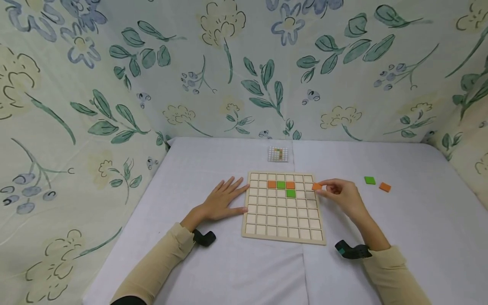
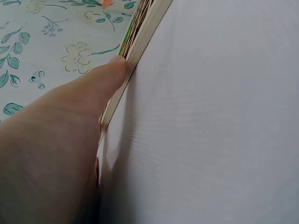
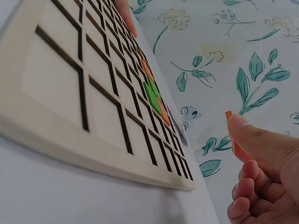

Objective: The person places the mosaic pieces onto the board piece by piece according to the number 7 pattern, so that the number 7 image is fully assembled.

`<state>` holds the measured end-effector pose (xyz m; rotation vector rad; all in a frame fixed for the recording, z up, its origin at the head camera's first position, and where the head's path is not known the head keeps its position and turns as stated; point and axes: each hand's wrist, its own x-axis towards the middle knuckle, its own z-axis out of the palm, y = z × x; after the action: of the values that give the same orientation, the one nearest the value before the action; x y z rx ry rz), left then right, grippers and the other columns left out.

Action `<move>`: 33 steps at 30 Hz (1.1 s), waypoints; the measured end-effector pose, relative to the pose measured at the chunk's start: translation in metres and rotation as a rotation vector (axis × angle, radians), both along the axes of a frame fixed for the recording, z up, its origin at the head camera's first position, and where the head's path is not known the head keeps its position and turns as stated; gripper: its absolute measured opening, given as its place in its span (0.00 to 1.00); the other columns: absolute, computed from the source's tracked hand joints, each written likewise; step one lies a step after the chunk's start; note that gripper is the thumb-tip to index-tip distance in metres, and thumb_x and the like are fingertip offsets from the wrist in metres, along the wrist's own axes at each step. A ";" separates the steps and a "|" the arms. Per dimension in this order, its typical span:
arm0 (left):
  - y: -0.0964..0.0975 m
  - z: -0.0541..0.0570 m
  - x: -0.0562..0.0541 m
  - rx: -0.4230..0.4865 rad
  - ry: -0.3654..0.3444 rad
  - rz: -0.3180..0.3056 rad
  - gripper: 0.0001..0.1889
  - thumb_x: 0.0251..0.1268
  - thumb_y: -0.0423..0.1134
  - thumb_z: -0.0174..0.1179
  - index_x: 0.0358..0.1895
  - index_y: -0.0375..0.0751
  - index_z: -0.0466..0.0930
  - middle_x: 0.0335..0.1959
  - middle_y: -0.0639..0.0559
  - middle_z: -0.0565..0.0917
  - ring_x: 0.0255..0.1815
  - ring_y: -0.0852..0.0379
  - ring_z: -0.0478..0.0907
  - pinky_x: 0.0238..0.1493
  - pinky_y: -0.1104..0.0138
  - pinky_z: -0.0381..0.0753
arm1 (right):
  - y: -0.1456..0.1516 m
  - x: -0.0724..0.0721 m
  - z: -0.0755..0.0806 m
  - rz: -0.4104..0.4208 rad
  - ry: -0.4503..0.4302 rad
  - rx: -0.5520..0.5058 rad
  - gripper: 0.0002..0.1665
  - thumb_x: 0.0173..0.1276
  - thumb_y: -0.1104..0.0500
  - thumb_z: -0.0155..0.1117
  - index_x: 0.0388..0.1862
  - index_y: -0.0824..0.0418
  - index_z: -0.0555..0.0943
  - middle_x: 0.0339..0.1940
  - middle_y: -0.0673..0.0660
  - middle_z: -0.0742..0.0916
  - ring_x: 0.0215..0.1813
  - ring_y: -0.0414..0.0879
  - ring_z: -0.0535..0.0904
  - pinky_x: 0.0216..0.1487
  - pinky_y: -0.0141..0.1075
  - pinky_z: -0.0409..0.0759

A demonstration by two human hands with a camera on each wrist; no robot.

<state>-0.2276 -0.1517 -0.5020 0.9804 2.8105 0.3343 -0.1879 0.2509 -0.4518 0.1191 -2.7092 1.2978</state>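
Observation:
A wooden grid board [image 1: 282, 207] with square recesses lies on the white cloth. Two orange tiles, one of them this orange tile [image 1: 272, 184], and a green tile [image 1: 281, 184] sit in one row near its far edge, with another green tile [image 1: 291, 193] one row nearer. My left hand [image 1: 223, 201] lies spread on the cloth, its thumb and fingertips at the board's left edge. Between thumb and fingers, my right hand [image 1: 340, 195] pinches an orange tile [image 1: 317, 186] over the board's right edge. In the right wrist view that orange tile [image 3: 235, 140] is held edge-on.
Right of the board lie a loose green tile [image 1: 370, 180] and a loose orange tile [image 1: 385, 187]. Behind it is a small card [image 1: 278, 154] printed with a coloured grid pattern. Floral fabric [image 1: 228, 84] hangs at the back and sides.

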 end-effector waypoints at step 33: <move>0.000 0.004 0.000 0.029 0.021 -0.015 0.45 0.67 0.76 0.41 0.81 0.60 0.45 0.82 0.51 0.43 0.81 0.45 0.35 0.76 0.46 0.34 | -0.052 0.001 -0.018 0.253 -0.068 -0.050 0.15 0.59 0.62 0.77 0.43 0.68 0.86 0.21 0.51 0.74 0.26 0.41 0.67 0.26 0.29 0.65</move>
<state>-0.2280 -0.1512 -0.4978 1.0167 2.8229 0.3660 -0.1867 0.1987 -0.4694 0.4327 -2.7877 1.4578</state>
